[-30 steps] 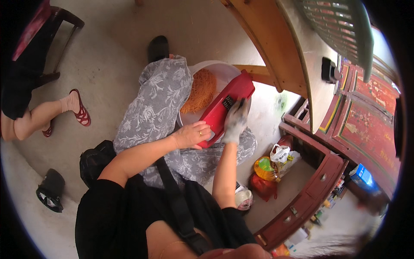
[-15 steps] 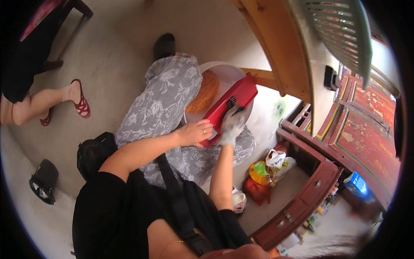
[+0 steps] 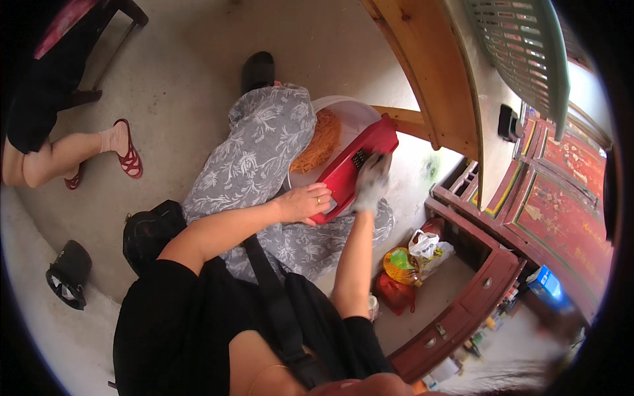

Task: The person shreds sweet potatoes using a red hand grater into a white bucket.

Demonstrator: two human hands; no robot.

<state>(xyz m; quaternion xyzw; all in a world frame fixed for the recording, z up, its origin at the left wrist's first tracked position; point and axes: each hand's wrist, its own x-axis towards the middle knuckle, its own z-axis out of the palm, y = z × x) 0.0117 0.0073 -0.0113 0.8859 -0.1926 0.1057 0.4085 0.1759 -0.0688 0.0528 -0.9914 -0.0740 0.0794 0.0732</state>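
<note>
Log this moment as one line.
left hand: holding red grater by near end | right hand: gloved, over red grater | white tub: orange shreds inside, red grater across

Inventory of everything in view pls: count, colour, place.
grater: 1, red, slanting over tub
shreds: 1 heap, orange, in tub
tub: 1, white, between legs
table: 1, brown wood edge, upper right
basket: 1, green, top right
small object: 1, black, on table
cabinet: 1, red, far right
drawer unit: 1, dark red, lower right
white bag: 1, white, right
container: 1, yellow-green, right
red bag: 1, red, below container
blue box: 1, blue, far right
small clutter: uncountable, mixed, lower right
chair: 1, dark, upper left
sandals: 2, red, another person's feet, left
dark things: 2, black, left, kind unclear
shoe: 1, black, top centre
trousers: 1, grey patterned, centre
left hand: 1, bare, ringed, gripping grater
right hand: 1, grey glove, over grater
</note>
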